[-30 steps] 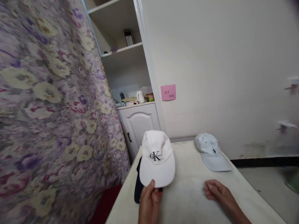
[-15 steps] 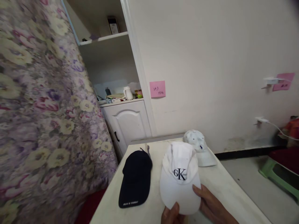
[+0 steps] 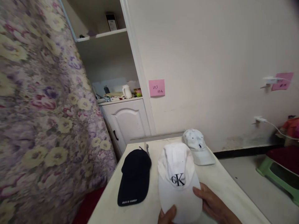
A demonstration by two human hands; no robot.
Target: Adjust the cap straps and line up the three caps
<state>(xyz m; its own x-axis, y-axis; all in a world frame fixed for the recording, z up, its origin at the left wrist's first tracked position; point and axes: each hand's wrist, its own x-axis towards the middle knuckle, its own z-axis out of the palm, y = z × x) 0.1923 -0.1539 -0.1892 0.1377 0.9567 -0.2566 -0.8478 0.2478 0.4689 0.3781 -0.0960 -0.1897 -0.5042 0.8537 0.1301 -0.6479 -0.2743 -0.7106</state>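
Observation:
A white baseball cap (image 3: pixel 178 168) with dark "CK" lettering faces me, its brim toward me. My left hand (image 3: pixel 167 216) pinches the brim's front left edge, thumb on top, fingers hidden underneath. On the brim's right side, my right hand (image 3: pixel 211 199) grips with its thumb over the edge. Left of it, a navy baseball cap (image 3: pixel 135 177) lies on the table with small white writing along its brim. Behind and to the right sits a pale blue baseball cap (image 3: pixel 198 146) with a small dark emblem.
The caps are on a cream-covered table (image 3: pixel 107 202) against the wall. A floral curtain (image 3: pixel 46 124) hangs at left beside a white cabinet (image 3: pixel 130 121) with open shelves. To the right stands a green stool (image 3: pixel 277 174). A pink note (image 3: pixel 157 88) is stuck on the wall.
The white cap has come slightly nearer to me and lower in view, with both hands still on its brim. The navy and pale blue caps stay where they were.

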